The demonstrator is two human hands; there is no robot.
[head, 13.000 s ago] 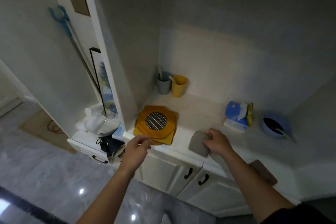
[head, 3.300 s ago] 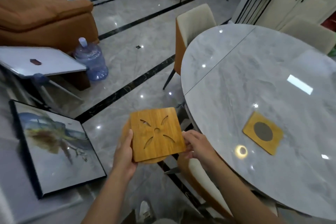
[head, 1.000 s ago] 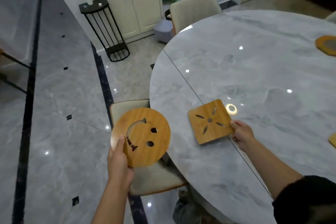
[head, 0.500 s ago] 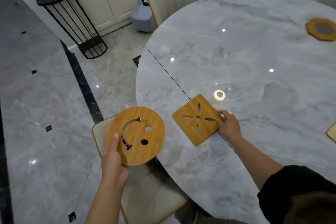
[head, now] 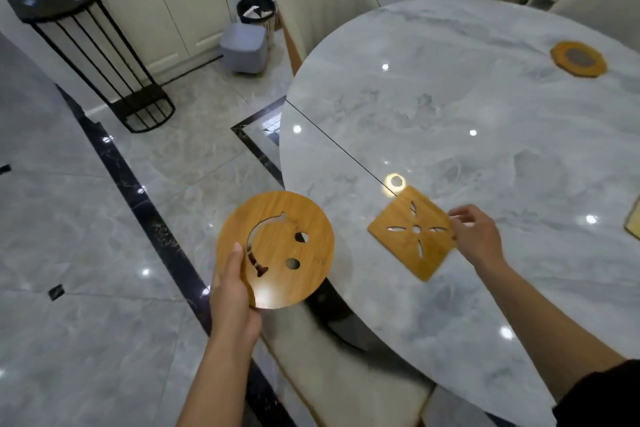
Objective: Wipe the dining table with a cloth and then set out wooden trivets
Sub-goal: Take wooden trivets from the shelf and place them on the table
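Observation:
A round wooden trivet with a smiley cut-out [head: 277, 250] is held in the air by my left hand [head: 233, 295], thumb on its face, just off the left edge of the grey marble dining table [head: 467, 121]. A square wooden trivet with a flower cut-out [head: 412, 232] lies flat on the table near that edge. My right hand [head: 476, 236] is at its right corner, fingers loosely bent and just touching it. An octagonal trivet [head: 577, 59] lies at the far right, and the corner of another trivet [head: 634, 222] shows at the frame's right edge.
A cream chair [head: 322, 7] stands at the table's far side, another chair [head: 346, 388] is tucked under the near edge, and a third [head: 595, 0] is at top right. A black metal stand [head: 93, 55], grey stool [head: 244, 47] and bin [head: 256, 10] stand by the cabinets.
My right hand has loosened its hold on the square trivet, which now lies on the table. My left hand still carries the round trivet. The view has swung a little left.

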